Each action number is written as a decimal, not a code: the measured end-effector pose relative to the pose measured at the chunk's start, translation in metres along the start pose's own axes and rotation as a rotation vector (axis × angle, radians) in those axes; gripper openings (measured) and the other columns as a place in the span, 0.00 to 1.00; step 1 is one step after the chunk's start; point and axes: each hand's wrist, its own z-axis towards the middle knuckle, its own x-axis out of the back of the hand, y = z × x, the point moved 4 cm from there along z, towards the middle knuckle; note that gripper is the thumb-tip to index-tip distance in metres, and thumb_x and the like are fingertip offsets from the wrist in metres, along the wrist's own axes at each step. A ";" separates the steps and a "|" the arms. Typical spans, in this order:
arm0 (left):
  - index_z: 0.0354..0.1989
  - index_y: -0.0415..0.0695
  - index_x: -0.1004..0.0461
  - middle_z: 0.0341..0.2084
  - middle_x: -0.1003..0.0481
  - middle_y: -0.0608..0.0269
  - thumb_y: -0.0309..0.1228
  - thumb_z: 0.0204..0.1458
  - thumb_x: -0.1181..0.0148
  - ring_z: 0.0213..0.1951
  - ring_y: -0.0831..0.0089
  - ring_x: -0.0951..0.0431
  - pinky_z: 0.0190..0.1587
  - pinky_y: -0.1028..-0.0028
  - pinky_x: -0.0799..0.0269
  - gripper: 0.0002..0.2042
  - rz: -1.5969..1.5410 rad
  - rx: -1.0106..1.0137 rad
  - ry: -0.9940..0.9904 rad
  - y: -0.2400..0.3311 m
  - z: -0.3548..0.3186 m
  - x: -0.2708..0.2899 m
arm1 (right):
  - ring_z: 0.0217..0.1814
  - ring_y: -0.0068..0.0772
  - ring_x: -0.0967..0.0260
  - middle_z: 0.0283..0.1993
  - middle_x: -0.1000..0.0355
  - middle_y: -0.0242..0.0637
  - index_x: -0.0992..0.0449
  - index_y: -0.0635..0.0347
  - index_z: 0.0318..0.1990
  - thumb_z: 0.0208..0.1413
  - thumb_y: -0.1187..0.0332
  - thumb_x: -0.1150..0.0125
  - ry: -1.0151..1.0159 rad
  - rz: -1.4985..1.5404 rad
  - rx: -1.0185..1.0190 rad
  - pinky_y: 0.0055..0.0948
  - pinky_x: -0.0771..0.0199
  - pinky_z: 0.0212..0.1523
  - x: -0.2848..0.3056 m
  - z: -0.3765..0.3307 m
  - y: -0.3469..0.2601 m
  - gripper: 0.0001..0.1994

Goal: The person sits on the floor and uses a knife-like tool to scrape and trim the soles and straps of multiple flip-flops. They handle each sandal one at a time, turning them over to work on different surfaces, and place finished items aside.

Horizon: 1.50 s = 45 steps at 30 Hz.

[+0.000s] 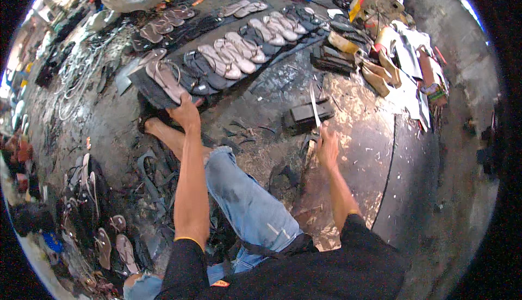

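Left hand (185, 112) on sandal (165, 78) (fingertips hidden).

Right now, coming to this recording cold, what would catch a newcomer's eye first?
First the long slanting row of pale sandals laid out on dark soles across the upper floor. The left hand reaches to the sandal at the row's near end, while the right hand holds a long knife upright over the stained floor.

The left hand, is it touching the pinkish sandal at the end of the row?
Touching. In the head view the left hand has its fingers resting on the near end of the pinkish sandal, with no gap showing between them.
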 end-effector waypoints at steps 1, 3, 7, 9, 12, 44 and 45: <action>0.66 0.39 0.43 0.58 0.34 0.47 0.27 0.55 0.41 0.52 0.54 0.26 0.34 0.61 0.14 0.30 0.048 -0.002 0.096 0.014 -0.006 0.017 | 0.46 0.57 0.31 0.46 0.31 0.52 0.23 0.47 0.59 0.62 0.69 0.45 -0.016 0.078 0.047 0.47 0.27 0.46 -0.001 -0.026 -0.003 0.18; 0.64 0.34 0.43 0.58 0.34 0.45 0.28 0.55 0.41 0.53 0.54 0.27 0.39 0.61 0.16 0.28 0.073 -0.016 0.212 0.057 -0.045 0.059 | 0.43 0.51 0.30 0.44 0.31 0.48 0.24 0.46 0.61 0.59 0.70 0.43 -0.174 0.289 0.036 0.42 0.29 0.45 0.020 -0.089 -0.033 0.21; 0.62 0.23 0.45 0.60 0.36 0.36 0.33 0.57 0.41 0.58 0.49 0.30 0.64 0.59 0.35 0.31 0.182 -0.110 0.373 0.130 -0.126 0.133 | 0.40 0.49 0.30 0.42 0.30 0.47 0.22 0.56 0.51 0.55 0.70 0.38 -0.197 0.380 -0.213 0.41 0.29 0.45 0.074 -0.140 -0.058 0.15; 0.67 0.26 0.50 0.64 0.41 0.35 0.31 0.56 0.42 0.64 0.48 0.36 0.69 0.58 0.43 0.35 0.494 -0.336 0.352 0.145 -0.163 0.154 | 0.40 0.50 0.29 0.43 0.30 0.47 0.23 0.60 0.45 0.54 0.70 0.36 -0.109 0.327 -0.219 0.41 0.28 0.46 0.060 -0.133 -0.017 0.12; 0.76 0.38 0.66 0.75 0.63 0.41 0.21 0.48 0.43 0.76 0.47 0.66 0.75 0.52 0.63 0.47 0.632 -0.677 0.274 0.182 -0.201 0.156 | 0.39 0.46 0.30 0.41 0.32 0.47 0.27 0.63 0.43 0.50 0.70 0.32 -0.185 0.315 -0.265 0.43 0.28 0.40 0.045 -0.118 0.004 0.14; 0.57 0.37 0.24 0.51 0.21 0.44 0.70 0.36 0.32 0.53 0.50 0.21 0.58 0.55 0.28 0.49 1.207 0.166 -0.052 0.001 -0.012 0.176 | 0.76 0.58 0.52 0.74 0.49 0.54 0.49 0.55 0.74 0.36 0.49 0.20 -0.400 0.289 0.783 0.53 0.54 0.75 -0.035 -0.079 -0.367 0.57; 0.61 0.44 0.26 0.52 0.23 0.43 0.69 0.41 0.35 0.55 0.48 0.22 0.58 0.52 0.30 0.46 1.234 0.214 -0.147 -0.007 0.001 0.176 | 0.76 0.59 0.53 0.74 0.49 0.55 0.51 0.52 0.75 0.37 0.49 0.21 -0.340 0.124 0.838 0.55 0.56 0.75 -0.041 -0.089 -0.365 0.58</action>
